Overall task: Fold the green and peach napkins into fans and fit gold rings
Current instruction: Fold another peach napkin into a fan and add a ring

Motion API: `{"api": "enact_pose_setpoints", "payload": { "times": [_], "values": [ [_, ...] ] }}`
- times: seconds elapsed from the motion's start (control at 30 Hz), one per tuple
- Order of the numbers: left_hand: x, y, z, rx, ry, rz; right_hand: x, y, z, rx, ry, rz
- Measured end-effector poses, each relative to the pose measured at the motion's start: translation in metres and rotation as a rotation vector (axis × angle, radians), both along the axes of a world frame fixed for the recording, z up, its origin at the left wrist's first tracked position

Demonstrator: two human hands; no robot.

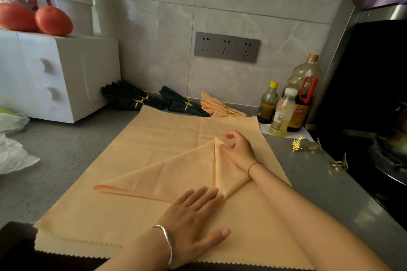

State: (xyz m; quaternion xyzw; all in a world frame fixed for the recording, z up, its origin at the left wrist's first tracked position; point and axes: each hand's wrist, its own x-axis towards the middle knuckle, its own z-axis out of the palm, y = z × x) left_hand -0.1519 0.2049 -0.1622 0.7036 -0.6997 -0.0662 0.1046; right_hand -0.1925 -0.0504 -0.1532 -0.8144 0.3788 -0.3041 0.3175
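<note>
Pressing flat, left hand point(193, 215) held spread fingers on the peach napkin point(132, 160) at the counter's point(66, 149) front edge. Right hand point(239, 152) sat curled on the folded corner; pinching or pressing, couldn't tell. Gold rings point(297, 144) lay near the right edge.

The top peach napkin point(154, 138) hides most of the stacked napkins point(72, 246) beneath.

A white drawer unit point(55, 72) stood at the left of the grey surface point(55, 149), with two orange-red fruits point(53, 20) and a white bucket point(72, 6) on top. A socket panel point(226, 47) sat in the tiled wall. Three bottles point(283, 112) clustered by the black stove point(363, 86), and crumpled plastic point(13, 152) lay far left.
</note>
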Motion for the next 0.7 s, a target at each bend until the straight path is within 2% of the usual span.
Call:
{"api": "enact_pose_setpoints", "payload": {
  "times": [0.13,0.23,0.3,0.4,0.53,0.7],
  "values": [
    [-0.002,0.000,-0.001,-0.006,-0.019,0.004,-0.032,0.020,0.014,-0.134,0.013,0.078],
    [-0.002,-0.001,-0.002,0.009,-0.015,-0.001,-0.070,0.054,0.012,-0.170,0.078,0.301],
    [-0.001,-0.001,-0.001,0.027,-0.018,-0.009,-0.094,0.077,0.008,-0.237,0.227,0.460],
    [-0.002,-0.001,0.003,0.071,-0.016,-0.019,-0.118,0.097,0.003,-0.293,0.504,0.578],
    [-0.003,0.000,0.006,0.075,-0.027,-0.023,-0.128,0.100,-0.001,-0.307,0.644,0.616],
    [-0.003,0.000,0.007,0.095,-0.028,-0.038,-0.136,0.066,-0.002,-0.277,0.732,0.458]
  ]
}}
